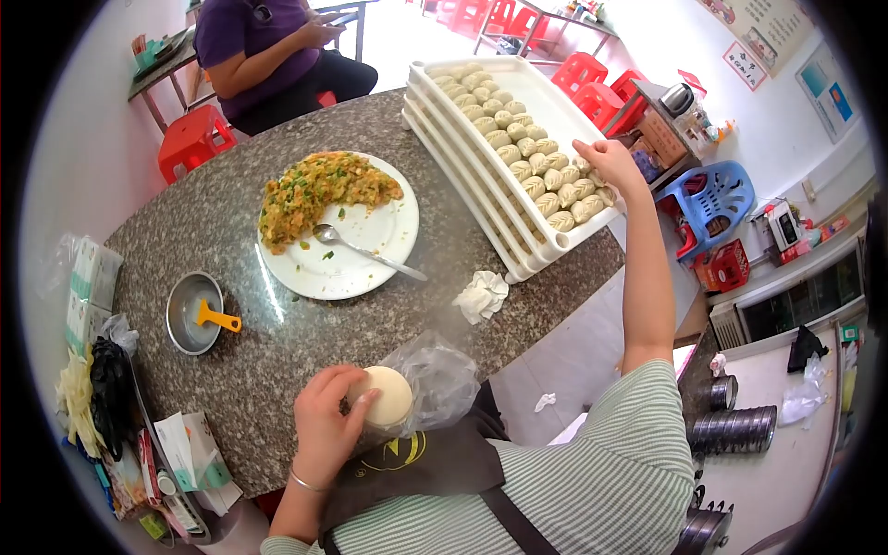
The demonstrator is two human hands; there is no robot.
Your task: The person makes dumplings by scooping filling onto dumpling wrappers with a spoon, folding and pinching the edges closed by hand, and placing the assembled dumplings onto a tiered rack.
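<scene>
My left hand (328, 412) grips a stack of round pale dough wrappers (384, 396) near the table's front edge, beside a clear plastic bag (439, 379). My right hand (610, 165) reaches over the right side of the top white tray (546, 88), its fingers at the rows of pleated dumplings (541, 157); whether a dumpling is between them is hidden. Several trays are stacked. A white plate (319, 277) holds chopped orange and green filling (319, 190), with a metal spoon (370, 252) resting on it.
A metal bowl (185, 314) with an orange-handled scraper (220, 317) stands at left. Crumpled tissue (481, 296) lies by the trays. Tissue packs and bags line the left edge. A seated person (268, 55) is across the table. Red stools (194, 143) stand beyond.
</scene>
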